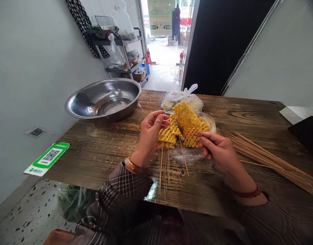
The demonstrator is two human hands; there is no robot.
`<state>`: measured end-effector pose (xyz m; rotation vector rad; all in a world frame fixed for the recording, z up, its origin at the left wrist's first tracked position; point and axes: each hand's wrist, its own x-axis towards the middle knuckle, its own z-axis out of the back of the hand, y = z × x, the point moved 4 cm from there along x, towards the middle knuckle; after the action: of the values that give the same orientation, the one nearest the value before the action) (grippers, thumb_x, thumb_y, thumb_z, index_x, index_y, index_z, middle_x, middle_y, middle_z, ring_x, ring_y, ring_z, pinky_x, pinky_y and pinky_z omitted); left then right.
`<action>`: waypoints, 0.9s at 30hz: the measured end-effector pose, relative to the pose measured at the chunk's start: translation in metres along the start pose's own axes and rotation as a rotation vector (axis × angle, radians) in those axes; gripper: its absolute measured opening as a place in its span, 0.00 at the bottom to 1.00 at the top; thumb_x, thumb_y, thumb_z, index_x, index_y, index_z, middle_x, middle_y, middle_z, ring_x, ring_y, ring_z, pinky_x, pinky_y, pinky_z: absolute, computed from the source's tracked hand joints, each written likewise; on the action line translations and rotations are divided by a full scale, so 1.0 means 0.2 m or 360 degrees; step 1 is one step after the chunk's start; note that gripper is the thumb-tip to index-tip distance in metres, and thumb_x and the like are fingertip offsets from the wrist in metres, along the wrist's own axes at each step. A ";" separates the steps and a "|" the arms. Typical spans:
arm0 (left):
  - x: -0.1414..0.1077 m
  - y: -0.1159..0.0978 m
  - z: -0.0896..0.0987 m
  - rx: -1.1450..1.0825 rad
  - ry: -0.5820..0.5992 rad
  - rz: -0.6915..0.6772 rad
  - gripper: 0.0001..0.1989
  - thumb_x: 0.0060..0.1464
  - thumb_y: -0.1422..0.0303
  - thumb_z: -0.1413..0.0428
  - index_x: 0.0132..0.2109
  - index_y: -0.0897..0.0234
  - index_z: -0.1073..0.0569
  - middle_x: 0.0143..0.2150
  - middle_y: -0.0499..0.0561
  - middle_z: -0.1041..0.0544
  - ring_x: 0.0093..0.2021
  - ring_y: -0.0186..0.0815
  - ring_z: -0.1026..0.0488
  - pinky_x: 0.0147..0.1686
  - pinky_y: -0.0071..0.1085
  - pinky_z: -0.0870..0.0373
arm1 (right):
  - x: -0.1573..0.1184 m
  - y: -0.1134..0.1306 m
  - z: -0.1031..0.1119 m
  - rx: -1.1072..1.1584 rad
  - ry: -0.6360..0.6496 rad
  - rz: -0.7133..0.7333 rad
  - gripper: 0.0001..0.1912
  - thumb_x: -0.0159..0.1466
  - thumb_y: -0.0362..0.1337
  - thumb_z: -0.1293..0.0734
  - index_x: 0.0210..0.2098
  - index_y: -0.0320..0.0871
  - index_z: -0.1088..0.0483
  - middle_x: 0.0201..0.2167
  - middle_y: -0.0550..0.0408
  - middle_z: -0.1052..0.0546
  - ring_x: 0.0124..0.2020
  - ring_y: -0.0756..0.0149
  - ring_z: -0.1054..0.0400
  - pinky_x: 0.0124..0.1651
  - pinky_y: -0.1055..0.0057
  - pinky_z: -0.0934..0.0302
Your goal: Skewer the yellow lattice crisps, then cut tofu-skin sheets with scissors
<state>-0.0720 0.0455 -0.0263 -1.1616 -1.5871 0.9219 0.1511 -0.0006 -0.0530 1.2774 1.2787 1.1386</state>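
The yellow, slit-cut sheets (pixel 188 119) lie and stand in a loose pile on the wooden table (pixel 107 160), between the two hands, with several thin sticks (pixel 160 168) poking out towards the person. The left hand (pixel 151 131) is at the pile's left side, fingers bent and thumb near them; whether it grips anything I cannot tell. The right hand (pixel 217 146) has thumb and forefinger pinched together at the pile's right edge, perhaps on a sheet or a stick end (the spot is too small to be sure).

Just behind the pile, knotted clear plastic bags (pixel 183 99) crowd its far side. A wide steel basin (pixel 105 102) fills the table's far left, and a bundle of bare skewers (pixel 271 156) fans out on the right, beyond the right hand. A dark box-like thing (pixel 306 132) and a white sheet (pixel 296 114) sit at the right edge. Past the table, a wheeled shelf rack (pixel 125 56) holding bags stands left of the bright doorway.

The green-and-white card (pixel 47 159) at the table's left edge carries a QR code; its small characters are unreadable. The hanging banner (pixel 160 17) in the doorway shows "TAO" and "TSIN", partly cut off.
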 end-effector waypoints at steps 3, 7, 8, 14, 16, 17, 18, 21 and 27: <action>-0.01 0.02 -0.02 0.0027 0.0047 0.0038 0.12 0.57 0.62 0.40 0.44 0.64 0.25 0.37 0.50 0.22 0.32 0.27 0.24 0.33 0.25 0.28 | -0.01 0.00 -0.01 0.0058 0.0018 -0.0010 0.18 0.55 0.47 0.26 0.39 0.41 0.21 0.21 0.59 0.26 0.15 0.77 0.40 0.14 0.80 0.49; -0.02 0.04 -0.06 -0.0001 0.0175 0.0140 0.18 0.51 0.61 0.36 0.47 0.64 0.26 0.41 0.52 0.21 0.35 0.30 0.23 0.34 0.26 0.27 | -0.02 0.00 -0.04 0.0193 0.0075 -0.0014 0.18 0.54 0.47 0.25 0.39 0.41 0.21 0.21 0.59 0.26 0.15 0.78 0.41 0.16 0.79 0.48; -0.03 0.04 -0.08 -0.0039 0.0235 0.0179 0.20 0.49 0.61 0.34 0.48 0.64 0.27 0.42 0.52 0.21 0.36 0.31 0.23 0.34 0.26 0.27 | -0.02 0.00 -0.05 0.0211 0.0097 -0.0014 0.18 0.54 0.47 0.25 0.39 0.42 0.21 0.21 0.59 0.27 0.15 0.78 0.41 0.16 0.79 0.47; -0.10 0.07 -0.16 -0.0303 0.0384 0.0474 0.19 0.42 0.65 0.30 0.41 0.65 0.25 0.38 0.49 0.21 0.35 0.30 0.25 0.35 0.26 0.28 | -0.05 -0.06 -0.12 0.0144 0.0259 -0.0020 0.15 0.58 0.46 0.27 0.40 0.43 0.21 0.22 0.59 0.25 0.16 0.77 0.39 0.17 0.79 0.46; -0.12 0.07 -0.17 -0.0357 0.0321 0.0515 0.18 0.42 0.66 0.30 0.39 0.65 0.26 0.35 0.47 0.22 0.32 0.28 0.27 0.33 0.25 0.29 | -0.06 -0.07 -0.13 0.0020 0.0259 0.0016 0.15 0.60 0.46 0.28 0.41 0.43 0.21 0.22 0.59 0.25 0.17 0.76 0.37 0.18 0.78 0.43; -0.12 0.07 -0.17 -0.0369 0.0289 0.0519 0.17 0.41 0.67 0.30 0.38 0.65 0.26 0.34 0.46 0.23 0.30 0.27 0.27 0.32 0.25 0.30 | -0.06 -0.07 -0.14 -0.0051 0.0243 0.0049 0.14 0.61 0.45 0.29 0.41 0.43 0.21 0.22 0.59 0.25 0.17 0.76 0.36 0.18 0.78 0.42; -0.12 0.07 -0.17 -0.0374 0.0258 0.0512 0.17 0.41 0.68 0.30 0.38 0.65 0.26 0.33 0.46 0.23 0.29 0.27 0.28 0.31 0.24 0.30 | -0.06 -0.07 -0.14 -0.0116 0.0221 0.0093 0.14 0.61 0.45 0.29 0.41 0.42 0.21 0.22 0.58 0.25 0.17 0.75 0.36 0.18 0.78 0.41; -0.13 0.08 -0.17 -0.0364 0.0162 0.0453 0.18 0.39 0.71 0.30 0.38 0.65 0.27 0.33 0.44 0.24 0.31 0.26 0.28 0.33 0.24 0.30 | -0.08 -0.05 -0.15 -0.0255 0.0149 0.0225 0.13 0.62 0.43 0.30 0.40 0.41 0.22 0.22 0.58 0.25 0.16 0.74 0.35 0.18 0.76 0.40; -0.16 0.12 -0.17 -0.0144 0.0124 0.0347 0.19 0.42 0.68 0.31 0.39 0.64 0.29 0.35 0.45 0.24 0.33 0.28 0.28 0.35 0.26 0.30 | -0.09 -0.05 -0.17 -0.0329 0.0073 0.0273 0.13 0.62 0.43 0.31 0.39 0.41 0.22 0.22 0.57 0.24 0.16 0.72 0.33 0.18 0.75 0.38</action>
<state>-0.0287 0.0228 -0.0457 -1.4387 -1.4726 0.9397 0.1153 -0.0178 -0.0588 1.2290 1.0686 1.3909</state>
